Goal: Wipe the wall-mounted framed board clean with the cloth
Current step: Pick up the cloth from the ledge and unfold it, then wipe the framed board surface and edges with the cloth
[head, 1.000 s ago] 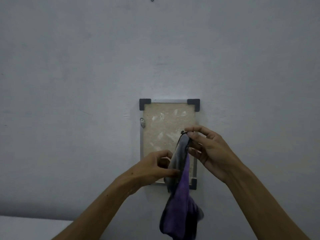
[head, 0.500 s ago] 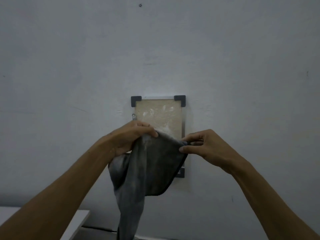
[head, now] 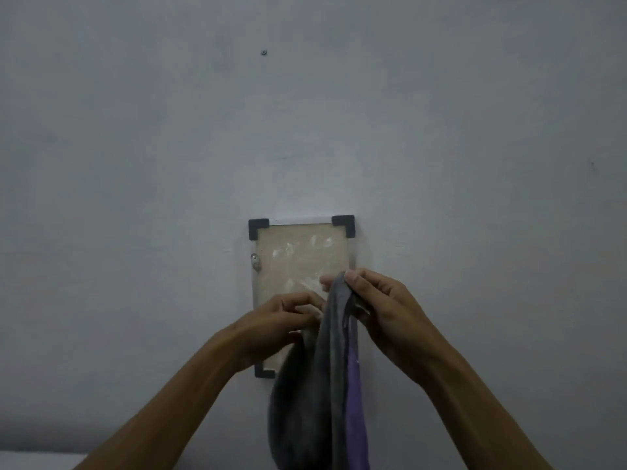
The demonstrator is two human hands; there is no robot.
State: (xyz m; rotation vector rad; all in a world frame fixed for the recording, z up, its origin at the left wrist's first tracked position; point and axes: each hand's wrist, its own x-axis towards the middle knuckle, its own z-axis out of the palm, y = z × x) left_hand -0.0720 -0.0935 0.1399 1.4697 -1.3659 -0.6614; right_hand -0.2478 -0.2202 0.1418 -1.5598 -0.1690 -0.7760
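Note:
A small framed board (head: 302,252) with black corner pieces and a beige, smeared surface hangs on the grey wall. In front of its lower half both hands hold a grey and purple cloth (head: 315,395) that hangs down in a long fold. My right hand (head: 383,310) pinches the cloth's top edge between thumb and fingers. My left hand (head: 281,320) grips the cloth just left of that, its fingers curled against the fabric. The cloth and hands hide the board's lower right part.
A bare grey wall (head: 135,164) fills the view, with a small screw or hole (head: 263,52) high above the board. A metal fitting (head: 255,261) sits on the board's left frame edge. A pale surface (head: 37,461) shows at the bottom left.
The cloth was spread wide between both hands half a second ago; now the hands have come together and the cloth hangs gathered in a narrow fold. The view has tilted up slightly.

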